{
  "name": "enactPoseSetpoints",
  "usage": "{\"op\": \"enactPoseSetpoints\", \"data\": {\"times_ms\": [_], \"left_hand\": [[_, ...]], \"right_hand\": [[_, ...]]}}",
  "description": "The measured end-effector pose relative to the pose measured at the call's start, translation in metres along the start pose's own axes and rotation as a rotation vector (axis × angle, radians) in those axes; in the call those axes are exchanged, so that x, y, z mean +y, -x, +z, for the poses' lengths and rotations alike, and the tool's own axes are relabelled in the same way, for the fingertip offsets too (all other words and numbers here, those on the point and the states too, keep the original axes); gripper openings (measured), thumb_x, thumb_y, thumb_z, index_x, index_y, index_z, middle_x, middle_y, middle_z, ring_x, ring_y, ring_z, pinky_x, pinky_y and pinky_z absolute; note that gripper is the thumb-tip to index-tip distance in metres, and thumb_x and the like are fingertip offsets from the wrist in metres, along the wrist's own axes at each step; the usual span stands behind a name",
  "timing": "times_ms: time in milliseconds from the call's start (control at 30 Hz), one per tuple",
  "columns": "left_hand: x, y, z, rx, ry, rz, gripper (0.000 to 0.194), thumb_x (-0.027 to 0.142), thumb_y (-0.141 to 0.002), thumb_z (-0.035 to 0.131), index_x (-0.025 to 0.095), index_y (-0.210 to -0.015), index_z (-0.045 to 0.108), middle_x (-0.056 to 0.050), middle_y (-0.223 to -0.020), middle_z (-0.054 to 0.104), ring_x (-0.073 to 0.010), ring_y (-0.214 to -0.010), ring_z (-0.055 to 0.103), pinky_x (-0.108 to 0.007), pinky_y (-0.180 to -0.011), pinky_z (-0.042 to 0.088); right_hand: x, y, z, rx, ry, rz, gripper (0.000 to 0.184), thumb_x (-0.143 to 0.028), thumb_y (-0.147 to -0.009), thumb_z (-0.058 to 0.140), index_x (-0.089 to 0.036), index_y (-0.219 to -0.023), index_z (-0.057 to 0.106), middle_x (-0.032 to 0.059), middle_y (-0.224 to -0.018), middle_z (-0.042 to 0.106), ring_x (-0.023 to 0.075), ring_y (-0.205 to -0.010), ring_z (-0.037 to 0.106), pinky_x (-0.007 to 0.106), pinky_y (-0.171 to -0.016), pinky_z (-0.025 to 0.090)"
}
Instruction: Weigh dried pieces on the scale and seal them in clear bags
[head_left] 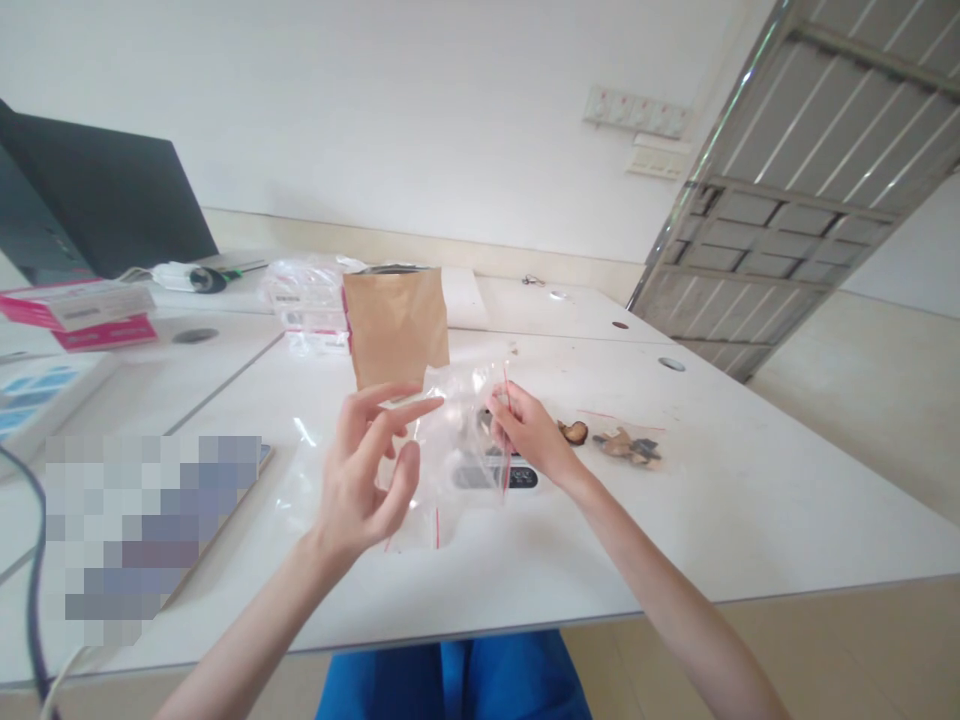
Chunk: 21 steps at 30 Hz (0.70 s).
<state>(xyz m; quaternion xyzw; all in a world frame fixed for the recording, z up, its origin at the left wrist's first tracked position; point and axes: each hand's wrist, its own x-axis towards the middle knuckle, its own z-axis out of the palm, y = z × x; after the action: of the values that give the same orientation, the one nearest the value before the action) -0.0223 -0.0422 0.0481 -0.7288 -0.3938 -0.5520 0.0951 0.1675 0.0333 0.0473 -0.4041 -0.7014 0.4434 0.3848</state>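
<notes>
My right hand point(529, 428) pinches the red-striped edge of a clear zip bag point(461, 405) held above the white table point(720, 500). My left hand point(369, 470) hovers just left of the bag, fingers spread, with its fingertips near the plastic; whether they touch it is unclear. Under the bag lies a small scale point(487, 472) with a dark display. A brown paper pouch point(397, 325) stands upright behind the hands. Dried brown pieces point(574, 432) lie loose right of my right hand, and more sit inside another clear bag point(628, 446).
A dark laptop point(97, 195) stands at the back left, with pink and white boxes point(82, 312) in front of it. Clear packets point(307, 300) are stacked beside the pouch. A blurred flat item point(150, 520) lies at the left. A metal gate point(810, 190) leans at the right.
</notes>
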Motion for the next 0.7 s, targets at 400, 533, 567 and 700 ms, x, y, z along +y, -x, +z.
{"op": "enactPoseSetpoints", "data": {"times_ms": [400, 533, 567, 700], "left_hand": [[-0.045, 0.025, 0.063, -0.375, -0.060, 0.144, 0.072, 0.046, -0.090, 0.047, 0.021, -0.148, 0.013, -0.015, -0.145, 0.042, -0.0275, -0.139, 0.029, -0.050, -0.114, 0.022], [-0.053, 0.039, 0.062, -0.285, -0.002, -0.071, 0.051, 0.038, -0.094, 0.040, 0.022, -0.141, 0.030, -0.012, -0.136, 0.051, -0.0236, -0.128, 0.045, -0.044, -0.106, 0.037], [-0.055, 0.042, 0.061, -0.257, 0.010, -0.142, 0.049, 0.038, -0.094, 0.040, 0.022, -0.139, 0.032, -0.012, -0.134, 0.052, -0.0236, -0.126, 0.047, -0.043, -0.104, 0.039], [-0.059, 0.047, 0.059, -0.118, 0.078, -0.307, 0.053, 0.044, -0.091, 0.044, 0.021, -0.137, 0.034, -0.014, -0.135, 0.048, -0.0266, -0.124, 0.047, -0.047, -0.101, 0.039]], "right_hand": [[0.022, -0.026, 0.007, -0.130, -0.083, 0.013, 0.025, -0.045, -0.087, 0.050, -0.020, -0.081, 0.051, -0.0046, -0.060, 0.048, 0.0101, -0.051, 0.046, 0.023, -0.051, 0.038], [0.032, -0.023, -0.016, -0.092, 0.000, -0.042, 0.032, -0.049, -0.089, 0.044, -0.021, -0.098, 0.055, 0.0044, -0.091, 0.062, 0.0170, -0.088, 0.059, 0.033, -0.083, 0.046], [0.035, -0.020, -0.025, -0.034, 0.046, -0.040, 0.034, -0.049, -0.089, 0.043, -0.021, -0.105, 0.054, 0.0063, -0.102, 0.061, 0.0182, -0.097, 0.058, 0.035, -0.090, 0.044], [0.044, -0.005, -0.045, 0.050, 0.355, -0.061, 0.043, -0.050, -0.089, 0.042, -0.022, -0.121, 0.046, 0.0114, -0.129, 0.048, 0.0208, -0.123, 0.045, 0.039, -0.105, 0.035]]}}
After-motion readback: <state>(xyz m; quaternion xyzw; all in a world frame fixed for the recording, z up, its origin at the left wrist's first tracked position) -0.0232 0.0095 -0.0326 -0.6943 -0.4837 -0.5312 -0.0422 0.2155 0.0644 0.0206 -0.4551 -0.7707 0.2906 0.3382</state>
